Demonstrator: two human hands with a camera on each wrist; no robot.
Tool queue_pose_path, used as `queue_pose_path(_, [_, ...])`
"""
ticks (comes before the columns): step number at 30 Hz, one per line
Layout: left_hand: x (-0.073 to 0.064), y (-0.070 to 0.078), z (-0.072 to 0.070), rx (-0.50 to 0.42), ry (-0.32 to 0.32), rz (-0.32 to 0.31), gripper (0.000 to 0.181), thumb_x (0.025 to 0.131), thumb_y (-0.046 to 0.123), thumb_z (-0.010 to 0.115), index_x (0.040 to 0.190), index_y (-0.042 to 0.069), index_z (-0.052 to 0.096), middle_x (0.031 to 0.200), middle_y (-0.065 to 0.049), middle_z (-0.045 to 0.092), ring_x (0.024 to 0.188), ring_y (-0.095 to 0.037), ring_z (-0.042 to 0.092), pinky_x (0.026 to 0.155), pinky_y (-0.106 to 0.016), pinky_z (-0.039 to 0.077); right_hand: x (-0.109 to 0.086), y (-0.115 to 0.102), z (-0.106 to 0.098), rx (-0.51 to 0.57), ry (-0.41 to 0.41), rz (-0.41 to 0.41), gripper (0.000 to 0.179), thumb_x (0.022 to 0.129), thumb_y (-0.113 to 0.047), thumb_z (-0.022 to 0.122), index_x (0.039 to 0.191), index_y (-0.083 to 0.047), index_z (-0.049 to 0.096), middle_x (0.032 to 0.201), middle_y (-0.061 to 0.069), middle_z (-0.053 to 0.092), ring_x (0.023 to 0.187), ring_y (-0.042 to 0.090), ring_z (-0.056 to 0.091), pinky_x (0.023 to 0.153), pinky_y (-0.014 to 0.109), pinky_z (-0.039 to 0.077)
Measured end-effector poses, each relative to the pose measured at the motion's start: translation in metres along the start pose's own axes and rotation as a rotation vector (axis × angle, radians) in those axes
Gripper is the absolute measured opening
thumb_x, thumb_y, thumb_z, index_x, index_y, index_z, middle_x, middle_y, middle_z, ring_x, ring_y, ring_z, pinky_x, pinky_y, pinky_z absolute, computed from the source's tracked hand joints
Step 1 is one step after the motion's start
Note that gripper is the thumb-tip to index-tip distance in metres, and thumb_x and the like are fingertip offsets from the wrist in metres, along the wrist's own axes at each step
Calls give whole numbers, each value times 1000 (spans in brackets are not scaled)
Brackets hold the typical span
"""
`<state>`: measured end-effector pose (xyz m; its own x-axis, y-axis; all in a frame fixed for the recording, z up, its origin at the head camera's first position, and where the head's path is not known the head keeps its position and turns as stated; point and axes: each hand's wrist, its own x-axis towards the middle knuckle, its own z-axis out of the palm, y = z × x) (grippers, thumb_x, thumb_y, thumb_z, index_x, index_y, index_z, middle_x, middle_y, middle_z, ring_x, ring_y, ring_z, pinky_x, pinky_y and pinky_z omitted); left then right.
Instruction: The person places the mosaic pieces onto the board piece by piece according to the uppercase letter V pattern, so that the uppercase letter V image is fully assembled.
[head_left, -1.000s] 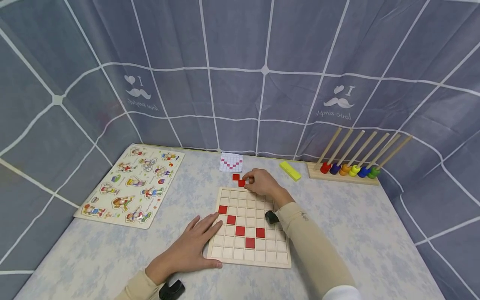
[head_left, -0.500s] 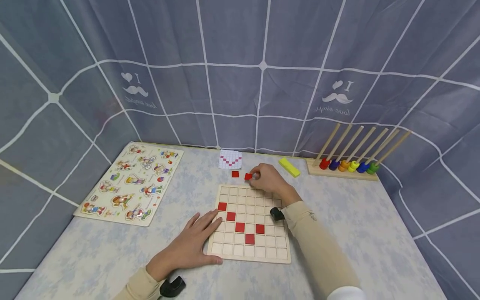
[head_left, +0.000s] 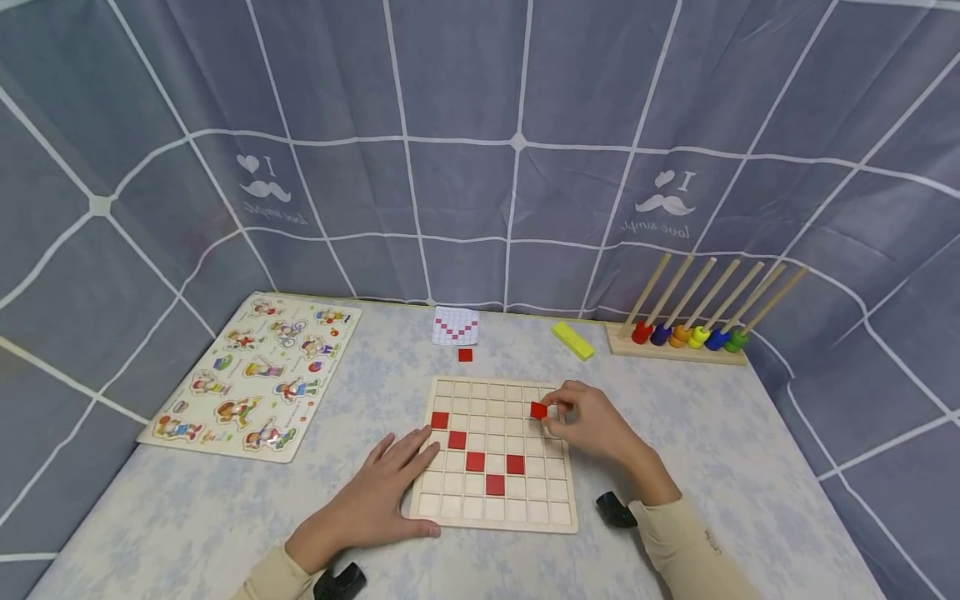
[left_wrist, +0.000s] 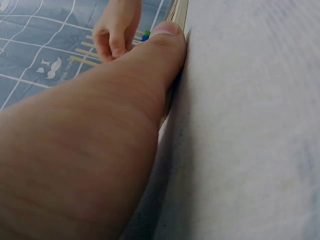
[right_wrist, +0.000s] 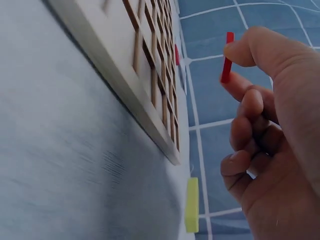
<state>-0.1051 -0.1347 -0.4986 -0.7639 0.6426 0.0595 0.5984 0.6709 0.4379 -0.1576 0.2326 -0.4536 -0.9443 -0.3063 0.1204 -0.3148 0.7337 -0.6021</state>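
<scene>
My right hand (head_left: 596, 423) pinches a red square tile (head_left: 538, 410) between thumb and fingertip, over the upper right part of a wooden grid board (head_left: 480, 518). In the right wrist view the pinched tile (right_wrist: 228, 57) is seen edge-on, apart from the board's surface (right_wrist: 117, 60). Several red tiles sit in the board's cells in a diagonal with one more up to its right, including a red tile (head_left: 495, 485) at the lowest point. My left hand (head_left: 378, 500) rests at the board's left edge, fingers spread and straight, thumb (left_wrist: 165, 42) along its lower left corner.
One loose red tile (head_left: 466, 355) lies behind the board, below a paper card (head_left: 455, 326) with a printed V pattern. A yellow block (head_left: 573, 341) lies to its right. A wooden peg stand (head_left: 675, 353) with colored beads is at back right, a picture puzzle board (head_left: 255, 375) at left.
My right hand picked up one of two loose red tiles behind the board and carried it right and toward me, over the board. The left hand stays at the board's edge.
</scene>
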Motion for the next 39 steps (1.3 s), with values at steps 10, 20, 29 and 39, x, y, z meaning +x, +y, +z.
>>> queue_pose_path(10, [1, 1, -2, -2, -13, -3, 111, 77, 82, 64, 162, 16, 33, 171, -6, 23, 157, -26, 26, 125, -43, 9, -13, -6, 6, -18, -74, -50, 16, 87, -16, 75, 102, -14, 75, 82, -3, 56, 74, 5, 46, 67, 22, 42])
queue_pose_path(20, [-2, 1, -1, 2, -2, -5, 112, 77, 82, 65, 161, 15, 35, 171, -6, 24, 157, -27, 26, 124, -42, 8, -13, -7, 14, -54, -121, -98, 10, 85, -19, 77, 93, -17, 71, 76, -7, 49, 75, 4, 44, 70, 20, 40])
queue_pose_path(29, [-3, 3, 0, -4, 24, 13, 108, 79, 80, 66, 160, 14, 38, 169, -8, 28, 155, -29, 30, 123, -46, 14, -15, -3, 15, -93, -107, -47, 13, 86, -21, 77, 96, -16, 72, 78, -9, 49, 75, 5, 45, 70, 22, 40])
queue_pose_path(39, [-3, 3, -2, 12, 25, 13, 109, 78, 79, 67, 160, 14, 36, 169, -9, 28, 155, -28, 29, 124, -49, 15, -12, -2, 16, -99, -30, -12, 14, 87, -20, 76, 98, -12, 73, 78, -6, 52, 74, 6, 44, 70, 24, 41])
